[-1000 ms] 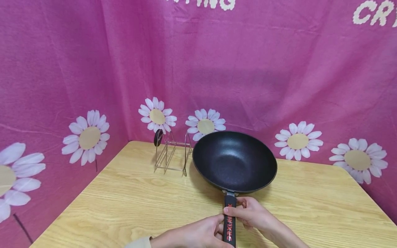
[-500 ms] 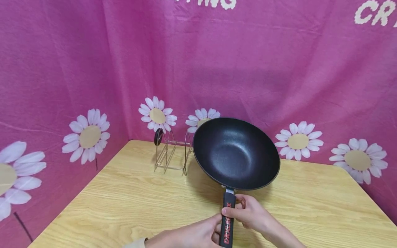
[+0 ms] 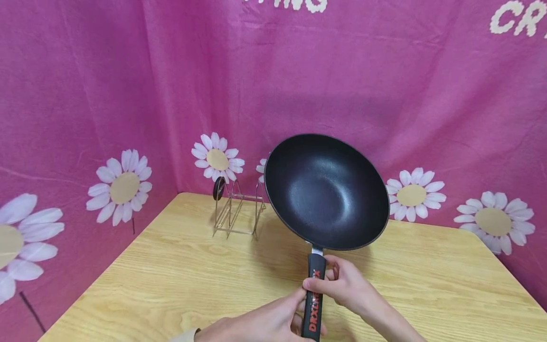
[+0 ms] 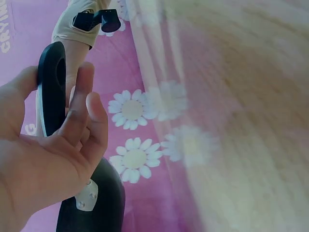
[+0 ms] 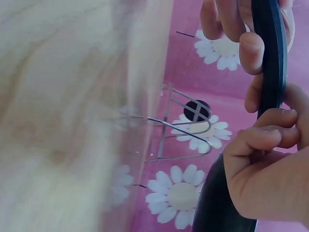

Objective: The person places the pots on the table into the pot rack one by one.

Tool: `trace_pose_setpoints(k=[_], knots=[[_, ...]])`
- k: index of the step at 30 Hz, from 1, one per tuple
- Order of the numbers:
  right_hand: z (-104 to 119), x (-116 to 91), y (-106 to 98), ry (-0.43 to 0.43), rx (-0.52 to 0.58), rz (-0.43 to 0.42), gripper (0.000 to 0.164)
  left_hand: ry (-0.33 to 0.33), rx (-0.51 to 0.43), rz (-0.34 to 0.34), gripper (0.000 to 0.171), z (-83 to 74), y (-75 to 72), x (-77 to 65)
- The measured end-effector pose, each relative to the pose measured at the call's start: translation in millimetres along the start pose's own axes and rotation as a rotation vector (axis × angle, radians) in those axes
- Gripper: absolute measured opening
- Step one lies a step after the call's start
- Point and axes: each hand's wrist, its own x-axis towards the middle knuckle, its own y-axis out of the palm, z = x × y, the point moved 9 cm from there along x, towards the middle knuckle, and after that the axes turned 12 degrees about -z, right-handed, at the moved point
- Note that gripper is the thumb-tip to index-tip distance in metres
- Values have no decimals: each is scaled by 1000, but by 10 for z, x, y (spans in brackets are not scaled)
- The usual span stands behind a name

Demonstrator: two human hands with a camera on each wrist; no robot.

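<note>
A black wok is held up off the table, tilted so its hollow inside faces me. Its black handle with red lettering points down toward me. My right hand grips the upper handle near the metal neck, thumb across the front. Lower down, my left hand holds the handle from the left side. In the left wrist view the handle lies between the thumb and curled fingers of my left hand. The right wrist view has my right hand round the handle, the other hand's fingers above.
A wire rack with a round black piece at its left stands at the table's back left, beside the wok. The wooden table meets a magenta cloth printed with white daisies at the back and left.
The wok has risen and tipped up more steeply, from low over the table to higher against the cloth. Both hands have kept hold of the handle and moved up slightly with it.
</note>
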Motion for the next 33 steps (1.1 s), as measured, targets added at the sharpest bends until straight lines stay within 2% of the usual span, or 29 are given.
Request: trace_pose_setpoints(k=[2, 4, 8, 11, 14, 20, 26, 30, 33], knots=[[51, 13, -5, -16, -19, -14, 43, -15, 22, -66, 73, 189, -46, 101], [85, 26, 4, -30, -27, -12, 44, 26, 55, -77, 71, 249, -78, 130], [103, 44, 20, -41, -21, 1, 41, 106, 99, -81, 59, 192, -112, 110], [97, 49, 12, -47, -28, -2, 37, 122, 142, -102, 52, 163, -128, 107], [117, 53, -7, -69, -56, -13, 35, 113, 152, -130, 59, 176, -144, 102], [251, 76, -58, -111, -69, -34, 33, 83, 102, -210, 76, 186, -162, 93], [398, 98, -54, -134, -63, -25, 33, 123, 65, -234, 84, 121, -143, 80], [462, 123, 2, -150, -55, 4, 33, 157, 66, -287, 90, 89, -174, 55], [507, 140, 42, -164, -41, 24, 33, 167, 21, -320, 90, 72, -195, 39]])
